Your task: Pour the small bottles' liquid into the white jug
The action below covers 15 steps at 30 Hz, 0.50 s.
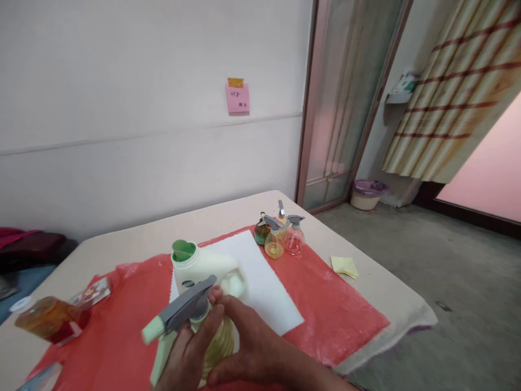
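A spray bottle [218, 342] with a clear yellowish ribbed body and a grey and pale green trigger head [181, 307] is held low in front of me. My left hand [188, 347] is closed round it just under the trigger head. Around the other side of the body and neck, my right hand [254, 341] is curled, its fingers partly hidden. Just behind them stands a large pale jug [203, 260] with a handle, uncapped, with something green in its mouth. White paper [271, 296] lies beneath the jug, over a red plastic sheet [325, 309].
Several small spray bottles [293, 240] stand together at the sheet's far right. Yellow sticky notes [344, 266] lie near the table's right edge. At left a bottle of amber liquid [51, 319] lies on its side. A pink note [237, 99] is taped to the wall.
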Motion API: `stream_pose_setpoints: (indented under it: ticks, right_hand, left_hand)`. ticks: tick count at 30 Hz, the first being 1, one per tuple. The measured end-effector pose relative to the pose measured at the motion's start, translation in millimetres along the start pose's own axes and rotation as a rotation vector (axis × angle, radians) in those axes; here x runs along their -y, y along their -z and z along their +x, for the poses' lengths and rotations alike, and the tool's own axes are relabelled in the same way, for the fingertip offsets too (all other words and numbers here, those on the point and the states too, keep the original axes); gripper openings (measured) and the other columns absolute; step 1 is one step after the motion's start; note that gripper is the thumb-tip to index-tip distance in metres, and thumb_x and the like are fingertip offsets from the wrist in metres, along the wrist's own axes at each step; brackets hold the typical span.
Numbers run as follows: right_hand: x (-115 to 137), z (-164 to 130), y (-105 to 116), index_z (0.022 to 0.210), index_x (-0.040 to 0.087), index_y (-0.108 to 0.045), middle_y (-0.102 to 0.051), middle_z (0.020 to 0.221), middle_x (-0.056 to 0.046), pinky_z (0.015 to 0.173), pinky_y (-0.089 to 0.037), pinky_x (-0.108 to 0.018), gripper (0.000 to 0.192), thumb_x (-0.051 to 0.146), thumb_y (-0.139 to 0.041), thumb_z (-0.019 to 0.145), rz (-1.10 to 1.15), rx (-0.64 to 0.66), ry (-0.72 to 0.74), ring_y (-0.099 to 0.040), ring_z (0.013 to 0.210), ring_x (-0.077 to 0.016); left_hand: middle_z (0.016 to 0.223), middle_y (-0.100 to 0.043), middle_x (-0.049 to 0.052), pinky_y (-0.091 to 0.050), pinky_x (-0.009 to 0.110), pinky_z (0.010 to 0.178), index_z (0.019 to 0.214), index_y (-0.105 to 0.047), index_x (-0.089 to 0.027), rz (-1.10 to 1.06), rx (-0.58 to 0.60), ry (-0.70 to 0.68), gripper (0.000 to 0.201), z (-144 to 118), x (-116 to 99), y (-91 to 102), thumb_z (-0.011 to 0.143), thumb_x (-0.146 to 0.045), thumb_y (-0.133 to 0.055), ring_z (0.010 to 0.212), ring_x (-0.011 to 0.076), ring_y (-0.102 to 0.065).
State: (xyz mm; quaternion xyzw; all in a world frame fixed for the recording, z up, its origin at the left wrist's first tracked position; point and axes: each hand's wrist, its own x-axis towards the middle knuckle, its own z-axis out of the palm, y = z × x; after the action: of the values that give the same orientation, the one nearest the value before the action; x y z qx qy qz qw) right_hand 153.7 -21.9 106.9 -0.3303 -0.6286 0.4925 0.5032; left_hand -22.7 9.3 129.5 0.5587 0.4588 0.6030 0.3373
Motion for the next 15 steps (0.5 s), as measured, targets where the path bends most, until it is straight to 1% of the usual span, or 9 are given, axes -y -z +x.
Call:
stream_pose_setpoints:
  ticks: [2, 3, 4, 6, 8, 10, 11, 13, 15]
  right_hand:
    - [-6.5, 1.9, -2.3, 0.139, 0.03, -0.06, -0.062, 0.146, -0.01, 0.115, -0.038, -0.049, 0.074, 0.062, -0.082, 0.076, 0.295, 0.03, -0.038, -0.054, 0.138, -0.0317]
    - [-9.6, 3.3, -4.8, 0.136, 0.029, -0.061, -0.065, 0.141, -0.01, 0.111, -0.041, -0.048, 0.067, 0.066, -0.074, 0.082, 0.425, 0.016, -0.093, -0.058, 0.133, -0.03]
    - [-12.5, 4.6, -8.5, 0.133, 0.028, -0.063, -0.068, 0.136, -0.01, 0.105, -0.045, -0.046, 0.063, 0.069, -0.068, 0.086, 0.54, 0.011, -0.167, -0.062, 0.128, -0.0286]
    - [-16.9, 6.4, -19.1, 0.131, 0.026, -0.064, -0.07, 0.13, -0.01, 0.093, -0.051, -0.041, 0.067, 0.076, -0.061, 0.087, 0.744, 0.084, -0.31, -0.067, 0.117, -0.0274]
    - [-21.2, 6.6, -31.9, 0.134, 0.027, -0.061, -0.071, 0.127, -0.009, 0.081, -0.054, -0.036, 0.074, 0.079, -0.063, 0.082, 0.925, 0.203, -0.358, -0.069, 0.107, -0.0264]
    - [-28.0, 6.3, -43.2, 0.138, 0.028, -0.057, -0.073, 0.12, -0.008, 0.073, -0.055, -0.032, 0.078, 0.079, -0.066, 0.079, 1.045, 0.278, -0.386, -0.071, 0.094, -0.0234]
    - [-32.6, 6.3, -47.7, 0.138, 0.026, -0.057, -0.075, 0.112, -0.008, 0.068, -0.055, -0.03, 0.081, 0.08, -0.066, 0.078, 1.078, 0.292, -0.416, -0.072, 0.084, -0.0215]
    - [-42.0, 7.3, -54.1, 0.132, 0.017, -0.061, -0.076, 0.092, -0.009, 0.057, -0.052, -0.025, 0.09, 0.087, -0.059, 0.076, 1.107, 0.311, -0.513, -0.068, 0.065, -0.018]
    - [-47.3, 8.8, -58.3, 0.121, 0.009, -0.066, -0.071, 0.073, -0.008, 0.048, -0.047, -0.023, 0.1, 0.095, -0.051, 0.073, 1.092, 0.292, -0.571, -0.062, 0.051, -0.0153]
  left_hand:
    - [0.081, -0.073, 0.005, -0.063, 0.044, 0.087, 0.08, -0.073, -0.032, 0.004, 0.024, 0.054, 0.025, -2.2, -8.0, 14.4, 0.059, -0.031, -0.086, 0.09, 0.034, -0.071]
    - [0.082, -0.073, 0.005, -0.063, 0.044, 0.085, 0.079, -0.072, -0.029, -0.012, 0.032, 0.077, 0.022, -3.2, -14.5, 19.3, 0.061, -0.033, -0.085, 0.088, 0.033, -0.071]
    - [0.082, -0.072, 0.004, -0.063, 0.044, 0.083, 0.078, -0.07, -0.028, -0.055, 0.013, 0.083, 0.02, -4.1, -21.5, 22.3, 0.066, -0.038, -0.082, 0.085, 0.0311, -0.071]
    - [0.083, -0.071, 0.004, -0.064, 0.045, 0.079, 0.079, -0.068, -0.026, -0.229, -0.028, 0.11, 0.021, -5.8, -34.2, 23.8, 0.072, -0.043, -0.078, 0.083, 0.0291, -0.071]
    - [0.081, -0.071, 0.004, -0.064, 0.044, 0.077, 0.078, -0.068, -0.025, -0.338, -0.056, 0.119, 0.024, -6.5, -41.2, 22.2, 0.073, -0.045, -0.079, 0.083, 0.0291, -0.071]
    - [0.082, -0.072, 0.004, -0.064, 0.044, 0.079, 0.078, -0.068, -0.024, -0.359, -0.056, 0.119, 0.025, -5.6, -41.7, 21.0, 0.071, -0.045, -0.08, 0.087, 0.0298, -0.072]
    - [0.082, -0.072, 0.005, -0.063, 0.045, 0.082, 0.079, -0.069, -0.023, -0.352, -0.047, 0.121, 0.026, -4.5, -40.2, 21.0, 0.071, -0.045, -0.08, 0.089, 0.0307, -0.072]
    - [0.082, -0.073, 0.007, -0.062, 0.047, 0.085, 0.079, -0.069, -0.022, -0.327, -0.027, 0.127, 0.028, -1.5, -35.7, 21.8, 0.07, -0.047, -0.078, 0.092, 0.033, -0.073]
    - [0.079, -0.074, 0.008, -0.062, 0.049, 0.085, 0.076, -0.067, -0.021, -0.309, -0.034, 0.131, 0.031, 1.4, -31.8, 22.2, 0.072, -0.051, -0.075, 0.092, 0.0346, -0.073]
